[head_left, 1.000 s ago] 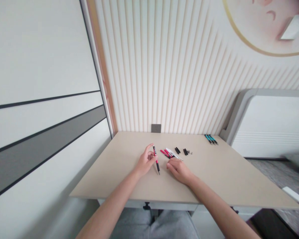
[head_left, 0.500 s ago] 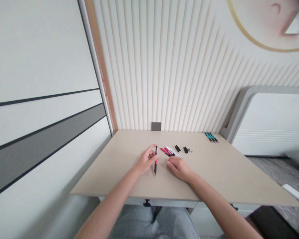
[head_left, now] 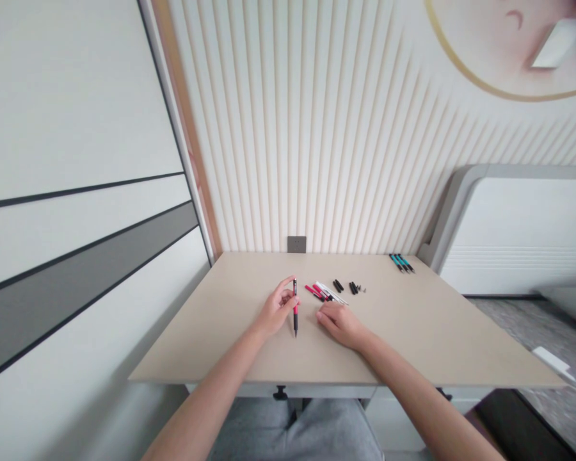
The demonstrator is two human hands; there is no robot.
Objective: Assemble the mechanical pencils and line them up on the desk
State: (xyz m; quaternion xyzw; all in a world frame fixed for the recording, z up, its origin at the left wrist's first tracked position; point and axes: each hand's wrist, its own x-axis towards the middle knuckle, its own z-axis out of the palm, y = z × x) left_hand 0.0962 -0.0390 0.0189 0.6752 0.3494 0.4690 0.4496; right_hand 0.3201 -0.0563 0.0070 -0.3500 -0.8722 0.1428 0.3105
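My left hand (head_left: 277, 310) grips a red and black click pen (head_left: 296, 314), its tip pointing toward me and down. The index finger reaches up to the pen's push-button end, while the thumb and other fingers pinch the barrel. My right hand (head_left: 336, 318) rests on the desk with its fingers curled in, and nothing shows in it. Just beyond that hand lie red pen barrel parts (head_left: 315, 289) and white refills (head_left: 331, 292), partly overlapping.
Short black grips (head_left: 338, 285), more black parts (head_left: 353, 288) and small metallic pieces (head_left: 361, 289) lie to the right on the desk (head_left: 211, 333). Three teal and black pens (head_left: 402, 263) lie at the far right edge. A fluted wall with a socket (head_left: 296, 244) stands behind.
The view has shifted slightly, moving everything a little left. My left index finger stays at the pen's top, and the right hand keeps its place on the desk.
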